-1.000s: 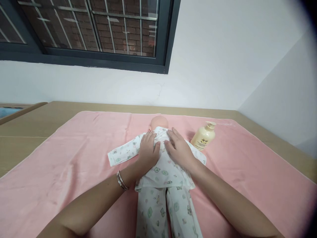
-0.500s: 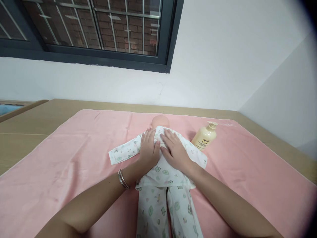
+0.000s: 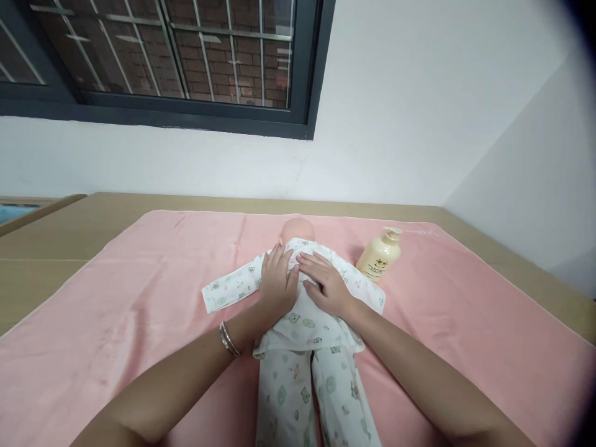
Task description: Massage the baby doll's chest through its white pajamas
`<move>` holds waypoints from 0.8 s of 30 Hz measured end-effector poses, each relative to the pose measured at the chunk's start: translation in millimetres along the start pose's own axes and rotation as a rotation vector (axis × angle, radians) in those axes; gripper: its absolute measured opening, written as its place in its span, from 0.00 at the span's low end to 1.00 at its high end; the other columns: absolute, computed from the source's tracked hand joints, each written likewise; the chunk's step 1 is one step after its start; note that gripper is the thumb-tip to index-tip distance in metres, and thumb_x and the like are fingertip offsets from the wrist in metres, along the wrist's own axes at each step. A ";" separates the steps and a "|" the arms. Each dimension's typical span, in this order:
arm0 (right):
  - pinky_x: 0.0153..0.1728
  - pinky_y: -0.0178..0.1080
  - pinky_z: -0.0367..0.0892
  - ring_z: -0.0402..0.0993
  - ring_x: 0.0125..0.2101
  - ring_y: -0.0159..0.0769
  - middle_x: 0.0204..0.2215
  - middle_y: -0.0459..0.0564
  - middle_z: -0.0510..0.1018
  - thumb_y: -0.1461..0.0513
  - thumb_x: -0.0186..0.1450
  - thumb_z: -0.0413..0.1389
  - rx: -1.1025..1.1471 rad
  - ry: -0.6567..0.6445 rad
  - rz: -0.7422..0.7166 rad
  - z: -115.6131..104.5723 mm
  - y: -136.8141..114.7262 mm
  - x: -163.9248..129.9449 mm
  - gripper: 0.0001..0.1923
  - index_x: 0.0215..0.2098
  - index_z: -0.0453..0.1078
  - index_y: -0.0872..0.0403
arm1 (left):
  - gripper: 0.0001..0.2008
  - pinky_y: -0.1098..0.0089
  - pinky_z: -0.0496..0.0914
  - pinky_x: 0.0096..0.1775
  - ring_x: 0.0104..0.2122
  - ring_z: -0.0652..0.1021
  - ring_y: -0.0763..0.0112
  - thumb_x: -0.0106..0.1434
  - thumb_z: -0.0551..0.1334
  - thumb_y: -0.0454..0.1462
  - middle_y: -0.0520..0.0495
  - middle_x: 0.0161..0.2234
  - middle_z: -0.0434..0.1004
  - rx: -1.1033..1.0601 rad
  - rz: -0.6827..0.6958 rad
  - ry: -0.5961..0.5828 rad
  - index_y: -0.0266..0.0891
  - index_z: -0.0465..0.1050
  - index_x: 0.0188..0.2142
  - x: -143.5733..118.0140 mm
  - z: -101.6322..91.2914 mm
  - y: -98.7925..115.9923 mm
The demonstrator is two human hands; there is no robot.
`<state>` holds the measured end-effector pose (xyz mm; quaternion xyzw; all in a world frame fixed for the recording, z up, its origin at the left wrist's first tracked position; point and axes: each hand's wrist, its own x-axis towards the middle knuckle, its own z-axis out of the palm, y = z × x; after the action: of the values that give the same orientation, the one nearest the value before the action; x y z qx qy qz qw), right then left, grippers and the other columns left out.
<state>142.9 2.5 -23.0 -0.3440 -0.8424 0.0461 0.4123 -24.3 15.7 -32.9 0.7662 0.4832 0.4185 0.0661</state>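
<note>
Baby doll (image 3: pixel 302 316) in white printed pyjamas is lying lengthwise in the middle of the pink towel (image 3: pixel 139 310), bald head (image 3: pixel 297 228) pointing toward the white wall (image 3: pixel 419 112) and legs running down toward you. Looks like it's lying face down, though you can't really tell from the head alone.

Your left hand (image 3: pixel 275 282) is resting flat on the doll's upper body, fingers (image 3: pixel 272 257) stretched out and close together, not gripping anything, just pressing on the fabric. Your right hand (image 3: pixel 326 282) is lying right beside it, angled inward so its fingertips are nearly touching the left hand, fingers (image 3: pixel 310 261) slightly spread and also holding nothing. You're wearing a silver bangle (image 3: pixel 229 339) on the left wrist.

One doll sleeve (image 3: pixel 230 288) is sticking out flat to the left on the towel. A cream pump bottle (image 3: pixel 379 256) is lying tilted on the towel just beside the doll's other shoulder, not touching your right hand. The towel is covering most of the tan wooden table (image 3: pixel 56 230), and a dark-framed window (image 3: pixel 186 62) is sitting up on the wall behind.
</note>
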 end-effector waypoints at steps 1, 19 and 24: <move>0.61 0.55 0.54 0.62 0.60 0.40 0.56 0.52 0.72 0.64 0.64 0.51 -0.002 0.002 0.007 1.2 0.0 0.0 0.21 0.55 0.67 0.49 | 0.21 0.49 0.51 0.63 0.64 0.58 0.56 0.69 0.46 0.40 0.37 0.62 0.62 0.007 0.005 -0.013 0.36 0.63 0.58 0.4 0.5 -0.8; 0.54 0.47 0.65 0.74 0.48 0.39 0.45 0.55 0.80 0.67 0.60 0.49 -0.127 0.452 0.045 -19.2 -15.7 18.6 0.16 0.43 0.74 0.55 | 0.22 0.51 0.50 0.64 0.64 0.59 0.61 0.70 0.47 0.39 0.43 0.63 0.60 -0.239 0.189 -0.027 0.43 0.58 0.62 -17.7 -16.8 32.2; 0.56 0.44 0.62 0.71 0.52 0.40 0.50 0.53 0.77 0.63 0.63 0.48 -0.237 0.443 0.318 -105.4 -34.2 34.4 0.18 0.47 0.74 0.55 | 0.21 0.54 0.52 0.63 0.61 0.63 0.58 0.68 0.51 0.43 0.43 0.60 0.65 -0.607 0.248 -0.048 0.43 0.65 0.58 -7.1 -17.5 89.7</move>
<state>186.4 -23.9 81.2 -0.5191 -0.6668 -0.0646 0.5308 23.5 -42.3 19.6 0.7741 0.2377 0.5302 0.2511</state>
